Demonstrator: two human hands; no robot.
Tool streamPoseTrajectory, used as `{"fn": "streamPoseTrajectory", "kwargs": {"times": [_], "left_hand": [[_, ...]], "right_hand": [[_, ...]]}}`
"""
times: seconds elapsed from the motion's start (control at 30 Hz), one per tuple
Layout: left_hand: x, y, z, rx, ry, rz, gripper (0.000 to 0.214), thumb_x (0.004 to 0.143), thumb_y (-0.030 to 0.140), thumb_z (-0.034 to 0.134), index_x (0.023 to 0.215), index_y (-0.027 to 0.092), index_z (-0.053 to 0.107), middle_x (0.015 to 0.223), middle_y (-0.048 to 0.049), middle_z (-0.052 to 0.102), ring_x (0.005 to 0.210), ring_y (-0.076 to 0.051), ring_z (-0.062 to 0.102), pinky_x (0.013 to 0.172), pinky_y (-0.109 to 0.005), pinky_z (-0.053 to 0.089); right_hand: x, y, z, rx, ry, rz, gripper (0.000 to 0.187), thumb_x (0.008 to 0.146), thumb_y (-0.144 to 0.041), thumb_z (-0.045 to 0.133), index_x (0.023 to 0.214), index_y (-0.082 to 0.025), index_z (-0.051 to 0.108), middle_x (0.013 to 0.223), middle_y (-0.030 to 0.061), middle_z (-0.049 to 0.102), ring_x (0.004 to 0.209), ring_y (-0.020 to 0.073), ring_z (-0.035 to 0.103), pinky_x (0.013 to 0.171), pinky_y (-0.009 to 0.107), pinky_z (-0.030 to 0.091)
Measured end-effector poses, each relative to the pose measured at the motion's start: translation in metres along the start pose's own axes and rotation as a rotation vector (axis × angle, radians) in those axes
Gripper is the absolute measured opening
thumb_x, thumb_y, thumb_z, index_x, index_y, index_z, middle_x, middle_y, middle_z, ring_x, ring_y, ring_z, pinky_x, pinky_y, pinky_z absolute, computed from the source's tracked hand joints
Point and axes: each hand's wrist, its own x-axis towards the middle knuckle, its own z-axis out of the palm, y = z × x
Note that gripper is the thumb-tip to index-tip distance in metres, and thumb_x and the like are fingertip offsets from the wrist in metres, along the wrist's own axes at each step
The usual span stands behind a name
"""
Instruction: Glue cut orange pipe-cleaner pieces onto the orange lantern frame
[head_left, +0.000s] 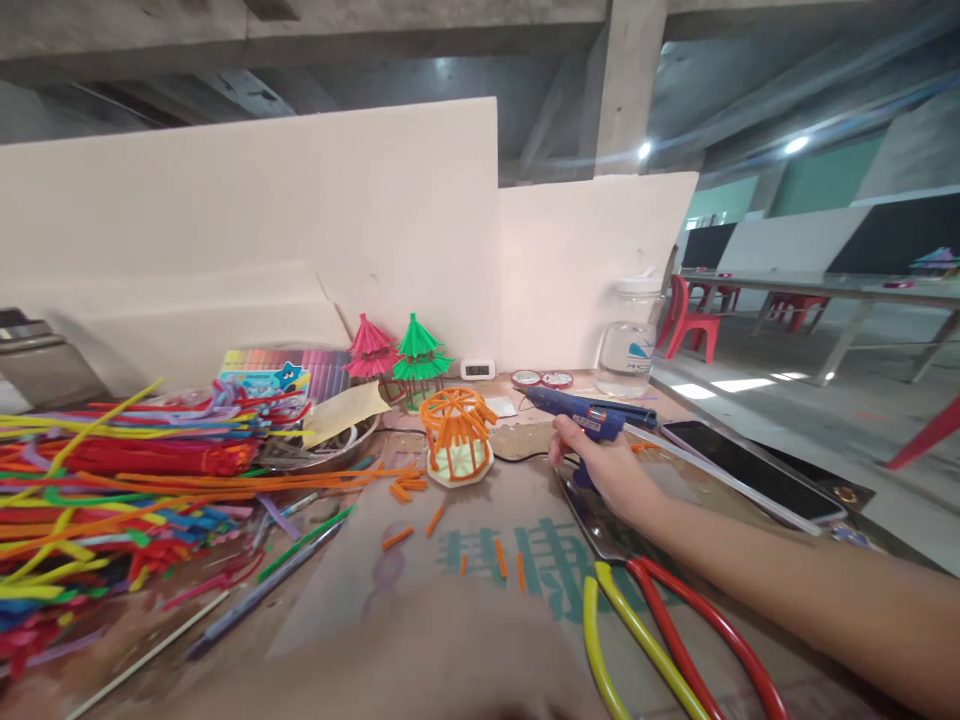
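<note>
My right hand (604, 466) is wrapped round the grip of a blue hot glue gun (589, 409), whose nozzle points left over the table. Just left of the nozzle stands a small pavilion model (457, 433) with an orange pipe-cleaner roof on a pale base. Short orange pipe-cleaner pieces (409, 487) lie scattered in front of it on the brown cardboard (480, 580). My left hand is not in the picture.
A big heap of coloured pipe cleaners (112, 470) fills the left. Pink (370, 350) and green (420, 355) pavilion models stand at the back by a white board. Red and yellow scissors (660, 620), a tablet (750, 470), a plastic jar (628, 345) and a small clock (477, 369) lie around.
</note>
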Motion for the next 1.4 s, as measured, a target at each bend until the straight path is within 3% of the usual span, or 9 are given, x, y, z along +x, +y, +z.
{"fn": "streamPoseTrajectory", "kwargs": {"times": [0.03,0.1,0.17,0.23,0.4,0.67,0.93,1.1,1.4], "left_hand": [[0.004,-0.009,-0.007,0.019,0.055,-0.024,0.011,0.087,0.037,0.057,0.084,0.03,0.065,0.073,-0.0013,0.06,0.074,-0.019,0.06,0.064,-0.029,0.048],[0.013,-0.035,-0.025,0.128,0.407,-0.141,0.019,0.093,0.028,0.046,0.08,0.025,0.059,0.072,-0.0001,0.057,0.07,-0.015,0.056,0.067,-0.028,0.047],[0.02,-0.068,-0.04,0.146,0.777,-0.227,0.011,0.092,0.024,0.044,0.093,0.023,0.054,0.084,-0.001,0.057,0.08,-0.015,0.056,0.075,-0.028,0.047],[0.021,-0.104,-0.047,0.123,0.962,-0.26,0.023,0.084,0.022,0.05,0.107,0.022,0.048,0.097,-0.0031,0.055,0.09,-0.016,0.055,0.082,-0.031,0.048],[0.012,-0.158,-0.024,0.153,0.781,-0.542,0.05,0.071,0.032,0.06,0.116,0.016,0.046,0.111,-0.0106,0.054,0.093,-0.022,0.055,0.084,-0.039,0.05],[0.022,-0.146,-0.012,0.405,0.459,-0.504,0.054,0.076,0.055,0.065,0.113,0.017,0.053,0.112,-0.0121,0.062,0.102,-0.029,0.059,0.086,-0.042,0.048],[0.028,-0.136,-0.016,0.444,0.38,-0.518,0.028,0.083,0.042,0.058,0.099,0.019,0.06,0.091,-0.0073,0.066,0.086,-0.026,0.063,0.075,-0.036,0.047],[0.024,-0.133,-0.016,0.443,0.374,-0.528,0.022,0.087,0.037,0.054,0.096,0.018,0.061,0.083,-0.0065,0.065,0.082,-0.025,0.063,0.076,-0.036,0.047],[0.021,-0.144,-0.015,0.477,0.403,-0.423,0.029,0.089,0.031,0.052,0.114,0.019,0.057,0.114,-0.0122,0.062,0.107,-0.03,0.057,0.092,-0.044,0.045]], "right_hand": [[-0.001,-0.002,0.0,-0.004,-0.006,-0.004,0.049,0.087,-0.061,0.054,0.061,-0.02,0.061,0.061,0.0036,0.063,0.064,0.0188,0.06,0.07,0.032,0.05],[-0.001,-0.004,0.002,0.014,-0.015,0.0,0.049,0.086,-0.062,0.054,0.062,-0.02,0.061,0.063,0.004,0.064,0.064,0.0191,0.061,0.068,0.033,0.051],[-0.001,-0.004,0.003,0.037,-0.019,0.018,0.048,0.083,-0.064,0.056,0.065,-0.021,0.063,0.065,0.0048,0.066,0.063,0.0197,0.061,0.068,0.034,0.052],[-0.001,-0.004,0.003,0.045,-0.018,0.036,0.047,0.081,-0.065,0.057,0.07,-0.021,0.066,0.071,0.0061,0.069,0.065,0.0211,0.063,0.072,0.036,0.053],[-0.004,0.0,0.0,-0.075,0.0,0.04,0.046,0.085,-0.064,0.054,0.085,-0.02,0.071,0.084,0.0074,0.073,0.08,0.0242,0.067,0.083,0.04,0.051],[-0.009,-0.004,0.001,-0.142,-0.041,0.008,0.044,0.089,-0.059,0.05,0.081,-0.02,0.067,0.081,0.0046,0.071,0.084,0.0222,0.066,0.087,0.036,0.048],[-0.02,-0.02,0.0,-0.242,-0.082,-0.026,0.036,0.091,-0.054,0.051,0.096,-0.024,0.068,0.101,0.0043,0.072,0.103,0.0243,0.063,0.099,0.04,0.042],[-0.028,-0.029,0.001,-0.301,-0.166,-0.155,0.025,0.086,-0.048,0.058,0.083,-0.023,0.062,0.082,0.0039,0.067,0.082,0.0226,0.064,0.078,0.035,0.049],[-0.03,-0.021,0.005,-0.276,-0.098,-0.098,0.032,0.074,-0.046,0.07,0.093,-0.025,0.055,0.072,0.0006,0.065,0.063,0.0196,0.06,0.061,0.031,0.047]]}}
